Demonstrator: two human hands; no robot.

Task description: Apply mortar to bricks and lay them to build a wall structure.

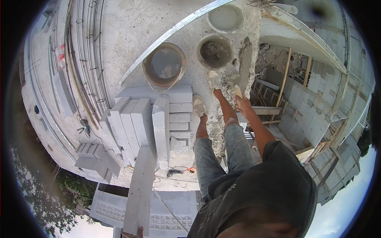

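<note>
In my right hand [243,106] is a trowel, its pale wooden handle [238,91] inside my closed fingers. The trowel's grey blade [233,77] points away from me, just above the rough concrete edge by my foot. At the bottom edge, my left hand [134,233] grips the near end of a long light-grey concrete block [139,190]; only some fingers show. That block's far end meets a stack of similar blocks [137,119]. One block [160,127] stands beside it against the stack.
Beyond the stack stands a bucket of cloudy water [166,63], near a bucket of mortar [215,50] and a third bucket [225,19]. A curved-looking metal strip [174,29] crosses behind. Rebar [85,51] lies left. To the right, the slab drops into an opening [274,59].
</note>
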